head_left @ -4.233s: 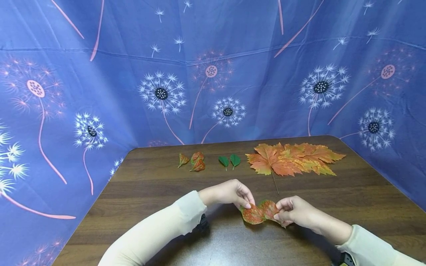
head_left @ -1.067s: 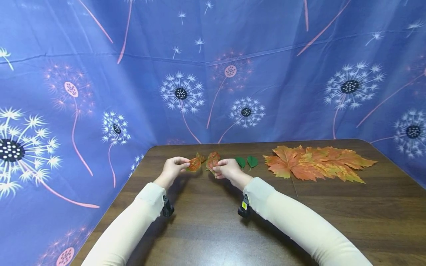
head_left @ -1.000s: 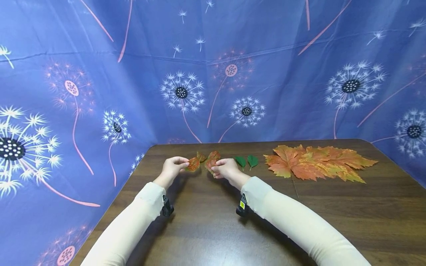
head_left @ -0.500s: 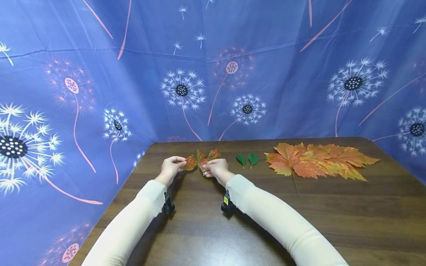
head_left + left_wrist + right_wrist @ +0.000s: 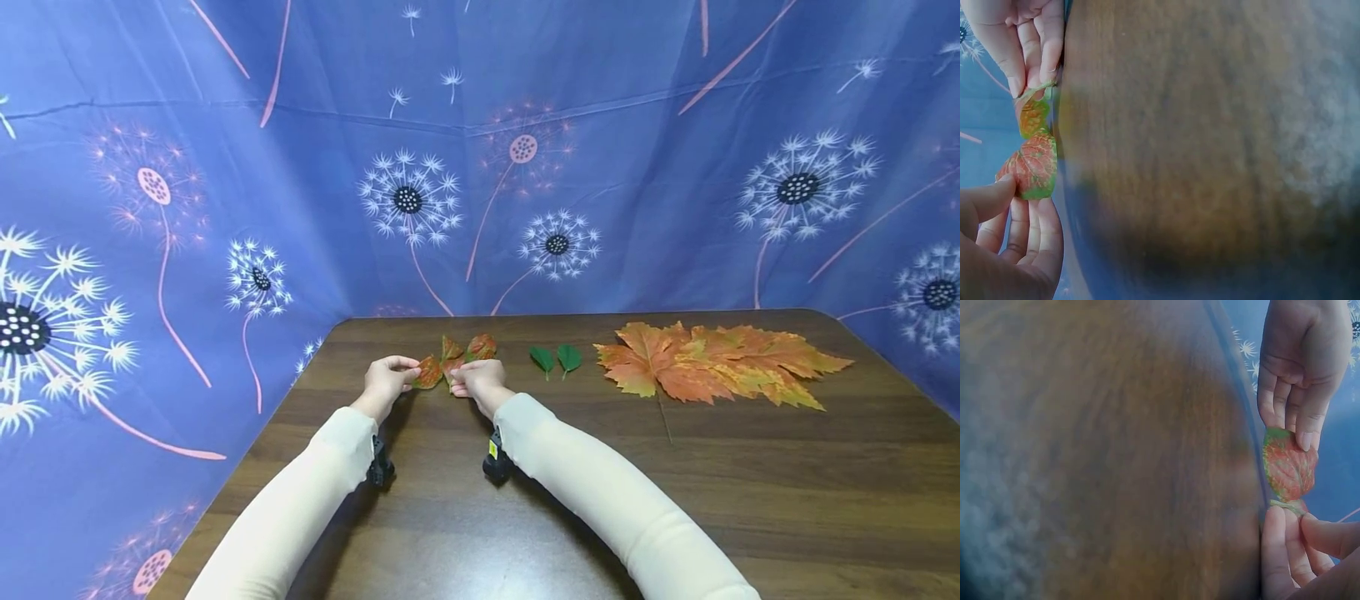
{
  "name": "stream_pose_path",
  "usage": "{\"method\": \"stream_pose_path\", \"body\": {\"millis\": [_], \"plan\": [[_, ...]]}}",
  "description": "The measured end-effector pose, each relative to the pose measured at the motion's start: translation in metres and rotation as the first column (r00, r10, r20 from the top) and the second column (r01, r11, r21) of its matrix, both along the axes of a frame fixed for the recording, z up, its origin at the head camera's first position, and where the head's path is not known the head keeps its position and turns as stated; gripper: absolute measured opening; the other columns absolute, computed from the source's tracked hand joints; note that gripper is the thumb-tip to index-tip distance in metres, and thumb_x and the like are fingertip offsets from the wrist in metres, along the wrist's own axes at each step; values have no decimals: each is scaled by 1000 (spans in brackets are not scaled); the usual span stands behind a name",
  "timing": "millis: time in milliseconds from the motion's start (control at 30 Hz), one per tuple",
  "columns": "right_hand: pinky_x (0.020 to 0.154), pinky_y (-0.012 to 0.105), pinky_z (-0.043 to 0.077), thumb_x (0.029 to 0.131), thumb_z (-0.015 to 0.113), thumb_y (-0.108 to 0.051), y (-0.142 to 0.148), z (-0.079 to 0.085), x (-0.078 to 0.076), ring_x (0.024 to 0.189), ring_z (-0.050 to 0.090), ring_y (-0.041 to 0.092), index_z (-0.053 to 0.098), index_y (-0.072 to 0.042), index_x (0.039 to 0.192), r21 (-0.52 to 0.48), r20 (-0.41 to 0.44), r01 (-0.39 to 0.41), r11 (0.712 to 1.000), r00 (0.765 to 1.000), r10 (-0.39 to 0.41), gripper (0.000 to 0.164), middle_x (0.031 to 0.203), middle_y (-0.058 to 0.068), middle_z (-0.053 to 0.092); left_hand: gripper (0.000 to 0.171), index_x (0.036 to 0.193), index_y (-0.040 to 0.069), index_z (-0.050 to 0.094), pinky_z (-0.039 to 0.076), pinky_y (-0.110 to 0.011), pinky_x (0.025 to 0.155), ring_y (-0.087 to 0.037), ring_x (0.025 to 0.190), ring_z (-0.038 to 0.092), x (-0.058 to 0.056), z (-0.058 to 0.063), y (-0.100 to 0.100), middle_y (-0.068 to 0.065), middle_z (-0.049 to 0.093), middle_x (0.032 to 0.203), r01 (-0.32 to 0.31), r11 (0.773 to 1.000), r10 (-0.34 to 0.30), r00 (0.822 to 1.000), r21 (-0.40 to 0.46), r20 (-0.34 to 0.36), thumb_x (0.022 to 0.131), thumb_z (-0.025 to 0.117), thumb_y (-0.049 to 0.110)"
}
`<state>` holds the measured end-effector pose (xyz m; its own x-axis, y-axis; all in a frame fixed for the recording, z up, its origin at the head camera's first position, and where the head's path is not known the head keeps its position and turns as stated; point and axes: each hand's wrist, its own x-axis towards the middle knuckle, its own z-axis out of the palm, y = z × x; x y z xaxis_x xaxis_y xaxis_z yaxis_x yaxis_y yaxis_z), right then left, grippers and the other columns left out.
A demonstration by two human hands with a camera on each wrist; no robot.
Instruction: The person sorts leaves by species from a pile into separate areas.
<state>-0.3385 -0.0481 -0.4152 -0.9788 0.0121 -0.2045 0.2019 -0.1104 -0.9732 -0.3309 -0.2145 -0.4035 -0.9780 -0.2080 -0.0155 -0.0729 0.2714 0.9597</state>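
Note:
At the back left of the table, my left hand [image 5: 384, 387] pinches a red leaf with green edges [image 5: 428, 372] between thumb and fingers. My right hand [image 5: 483, 385] pinches a second red-green leaf [image 5: 1035, 115], partly hidden by its fingers in the head view. The two leaves meet or overlap at their edges in the left wrist view. In the right wrist view the left-held leaf [image 5: 1289, 464] spreads flat, while little of the other shows. Just behind the hands lie a small triangular leaf [image 5: 451, 347] and a reddish leaf [image 5: 481, 347].
Right of the hands lie two small green leaves [image 5: 542, 358]. Farther right is an overlapping row of large orange maple leaves [image 5: 712, 362], one stem pointing forward. The brown wooden table [image 5: 675, 500] ends against a blue dandelion-print cloth [image 5: 315, 167].
Both hands have carried their leaves from near the table's front to the back left. Over the last second the right hand moved left, bringing its leaf up to the left hand's leaf.

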Motion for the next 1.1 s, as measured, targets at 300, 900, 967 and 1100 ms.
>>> {"method": "stream_pose_path", "body": {"millis": [300, 900, 967, 1100], "plan": [[51, 27, 57, 86, 66, 5, -1, -2, -5, 47, 62, 11, 64, 13, 98, 18, -7, -6, 1000, 1000, 6, 15, 69, 19, 70, 21, 107, -10, 66, 55, -25, 68, -8, 73, 61, -5, -4, -2, 4, 65, 77, 1, 998, -3, 999, 56, 39, 87, 67, -2], [52, 27, 57, 86, 66, 6, 6, -1, -5, 43, 59, 10, 65, 16, 97, 68, 38, -24, 997, 999, 21, 15, 56, 10, 63, 22, 108, -9, 66, 55, -27, 76, -14, 83, 61, -17, -5, 1, -10, 65, 100, -7, 1000, 6, 996, 14, 88, 88, 67, -2], [52, 26, 57, 86, 65, 7, 8, 0, -3, 43, 60, 11, 65, 17, 99, 64, 41, -35, 997, 999, 33, 16, 59, 13, 65, 22, 108, -9, 66, 55, -27, 78, -14, 83, 61, -18, -5, 2, -10, 64, 102, -7, 1000, 6, 996, 3, 89, 88, 67, -1], [56, 28, 58, 86, 65, 7, 13, 2, 0, 46, 61, 13, 65, 17, 101, 47, 59, -56, 997, 997, 53, 18, 68, 20, 69, 21, 107, -10, 65, 54, -27, 77, -13, 80, 60, -19, -5, 5, -11, 64, 101, -2, 1000, 2, 997, 4, 83, 87, 67, -3]]}}
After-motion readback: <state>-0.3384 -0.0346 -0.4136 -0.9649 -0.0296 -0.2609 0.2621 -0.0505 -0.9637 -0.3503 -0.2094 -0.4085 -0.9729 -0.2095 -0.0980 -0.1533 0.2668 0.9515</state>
